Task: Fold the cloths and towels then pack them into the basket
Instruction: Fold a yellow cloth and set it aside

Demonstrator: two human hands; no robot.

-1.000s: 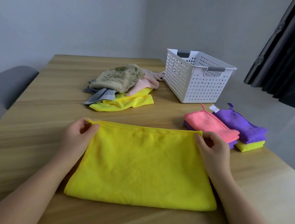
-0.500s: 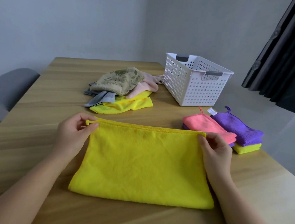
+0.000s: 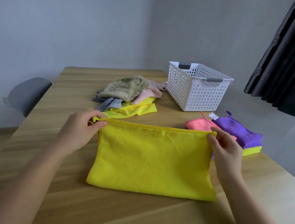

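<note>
A yellow cloth point(image 3: 153, 158) lies in the middle of the frame on the wooden worktop point(image 3: 57, 184). It is folded in half, with the fold at the lower edge and the open edges at the top. The left hand point(image 3: 84, 128) pinches the upper left corner of this cloth between thumb and fingers. The right hand point(image 3: 225, 148) pinches the upper right corner in the same way. The top edge is stretched straight between the two hands.

Above the cloth, left of the centre, is a pile of unfolded cloths point(image 3: 126, 98): a flowered olive towel point(image 3: 127, 86) on top, a pale pink cloth point(image 3: 150, 93) beside it, a grey cloth point(image 3: 111, 104) and another yellow one below. Right of the pile stands the white basket point(image 3: 199, 97) with holes in its walls and grey handles. At the right of the frame, just behind the right hand, is a folded stack point(image 3: 239, 135) with a pink cloth point(image 3: 197, 123), a purple cloth point(image 3: 238, 130) and a yellow-green layer under it.

A grey chair point(image 3: 27, 92) stands at the left edge of the worktop, and a dark curtain point(image 3: 293, 54) hangs at the upper right.
</note>
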